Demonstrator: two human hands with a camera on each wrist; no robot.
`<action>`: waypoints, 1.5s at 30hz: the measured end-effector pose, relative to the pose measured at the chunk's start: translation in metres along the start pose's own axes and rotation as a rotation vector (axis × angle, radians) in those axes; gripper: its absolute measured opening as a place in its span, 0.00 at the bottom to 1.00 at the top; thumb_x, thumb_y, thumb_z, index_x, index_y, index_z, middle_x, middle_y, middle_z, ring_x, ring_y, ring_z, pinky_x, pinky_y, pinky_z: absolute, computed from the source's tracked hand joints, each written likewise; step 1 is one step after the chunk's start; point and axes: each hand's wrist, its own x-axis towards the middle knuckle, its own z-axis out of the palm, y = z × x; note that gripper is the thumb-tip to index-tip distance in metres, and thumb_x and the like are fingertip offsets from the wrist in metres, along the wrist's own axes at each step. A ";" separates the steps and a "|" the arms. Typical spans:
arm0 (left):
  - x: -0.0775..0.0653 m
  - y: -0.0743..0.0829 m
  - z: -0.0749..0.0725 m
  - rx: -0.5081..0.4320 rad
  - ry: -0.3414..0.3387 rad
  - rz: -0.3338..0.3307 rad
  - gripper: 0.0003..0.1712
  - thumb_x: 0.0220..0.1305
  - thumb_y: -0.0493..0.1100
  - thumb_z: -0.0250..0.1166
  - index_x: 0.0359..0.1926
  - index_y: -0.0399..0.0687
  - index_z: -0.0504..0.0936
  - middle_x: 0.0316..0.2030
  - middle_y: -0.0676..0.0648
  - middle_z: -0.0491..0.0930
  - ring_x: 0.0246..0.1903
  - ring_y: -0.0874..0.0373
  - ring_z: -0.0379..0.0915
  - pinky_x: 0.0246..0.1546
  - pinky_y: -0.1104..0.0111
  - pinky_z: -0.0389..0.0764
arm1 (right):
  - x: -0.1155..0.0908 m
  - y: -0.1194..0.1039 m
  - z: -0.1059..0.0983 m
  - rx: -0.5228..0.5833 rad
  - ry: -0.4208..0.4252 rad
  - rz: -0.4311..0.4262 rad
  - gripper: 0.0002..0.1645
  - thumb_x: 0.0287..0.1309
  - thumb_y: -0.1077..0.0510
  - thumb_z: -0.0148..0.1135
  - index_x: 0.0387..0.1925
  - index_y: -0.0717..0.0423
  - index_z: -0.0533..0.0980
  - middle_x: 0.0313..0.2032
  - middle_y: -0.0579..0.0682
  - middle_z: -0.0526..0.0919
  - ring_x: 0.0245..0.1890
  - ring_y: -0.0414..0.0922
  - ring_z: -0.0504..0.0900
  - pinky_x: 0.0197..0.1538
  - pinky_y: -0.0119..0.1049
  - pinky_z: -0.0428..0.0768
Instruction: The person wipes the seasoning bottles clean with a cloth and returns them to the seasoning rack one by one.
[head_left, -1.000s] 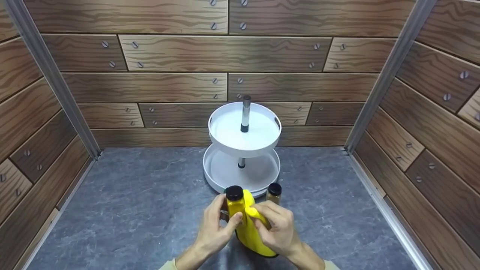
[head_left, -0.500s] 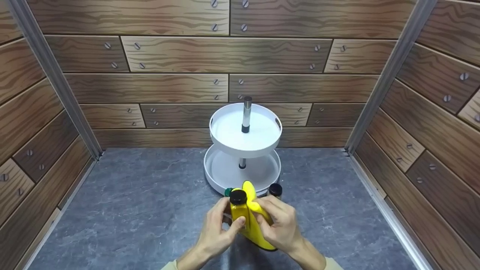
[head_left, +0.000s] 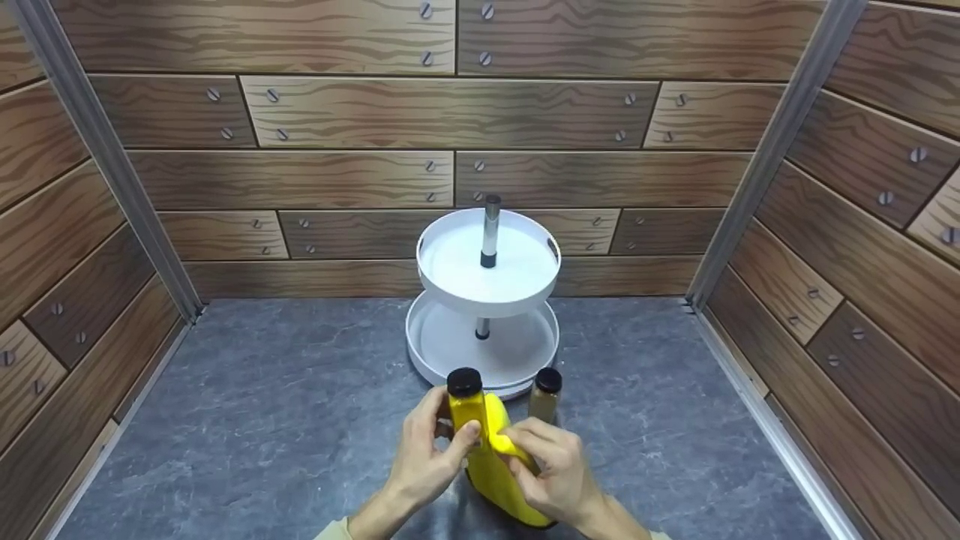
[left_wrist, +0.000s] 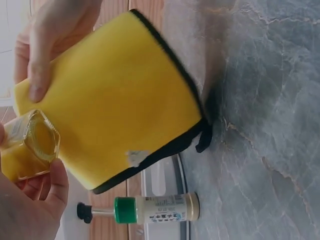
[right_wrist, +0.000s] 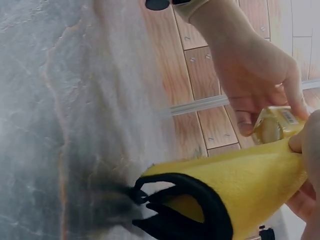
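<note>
My left hand [head_left: 421, 459] grips a square, clear spice jar [head_left: 466, 409] with yellow contents and a black lid, held upright. In the left wrist view the glass base of the jar shows next to the cloth. My right hand [head_left: 553, 471] pinches a yellow cloth [head_left: 501, 489] with black edging against the side of the jar. The cloth hangs down in folds, its lower edge over the grey table. In the right wrist view a black loop shows at the cloth's corner [right_wrist: 140, 192].
Just beyond my right hand stands a black-lidded jar [head_left: 545, 401] with brownish contents. A green-capped shaker [left_wrist: 160, 209] stands beyond the cloth. Behind them is a white two-tier round stand [head_left: 480, 352] with a metal post. Plank-patterned walls [head_left: 345, 112] enclose the grey table [head_left: 262, 420].
The cloth's upper part rises beside the jar, then drops back as my hands shift slightly. The green cap, visible half a second ago in the head view, is now hidden there.
</note>
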 end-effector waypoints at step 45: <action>-0.012 -0.044 -0.042 0.373 0.010 -0.179 0.23 0.53 0.50 0.86 0.43 0.55 0.81 0.36 0.51 0.90 0.33 0.63 0.85 0.36 0.70 0.89 | -0.005 0.010 -0.029 -0.121 0.005 0.147 0.25 0.48 0.73 0.81 0.47 0.50 0.89 0.34 0.43 0.89 0.27 0.34 0.80 0.32 0.19 0.79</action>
